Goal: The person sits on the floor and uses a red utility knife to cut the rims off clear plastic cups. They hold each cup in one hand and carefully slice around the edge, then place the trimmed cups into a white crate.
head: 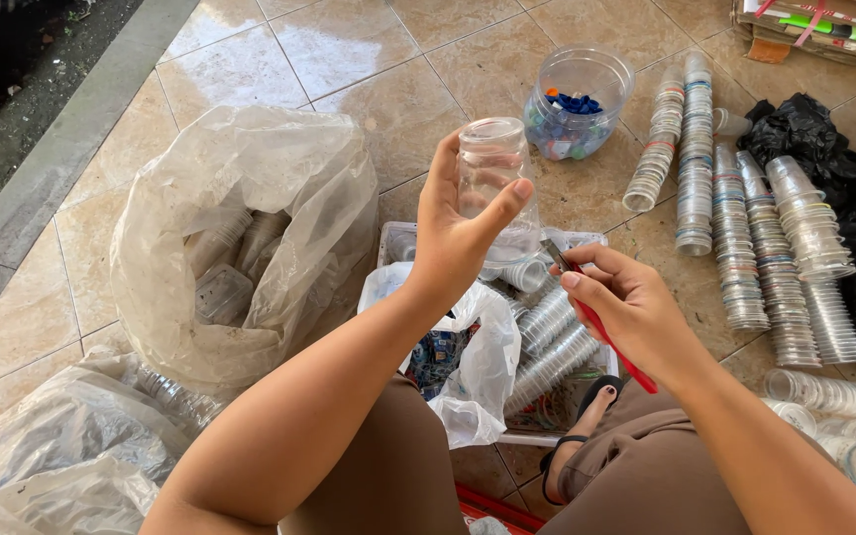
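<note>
Clear plastic bottle (492,183) sat upended in my left hand (458,233), fingers wrapped round it, above a white crate (393,243) of nested cups. My right hand (621,302) was closed on a red-handled cutter (601,327) just beside the bottle. Between my knees lay a small white bag (478,372). Stacks of clear cups (745,238) lined the tiled floor (388,89) to the right, near a jar of blue caps (577,104); a big sack (240,238) stood left.
</note>
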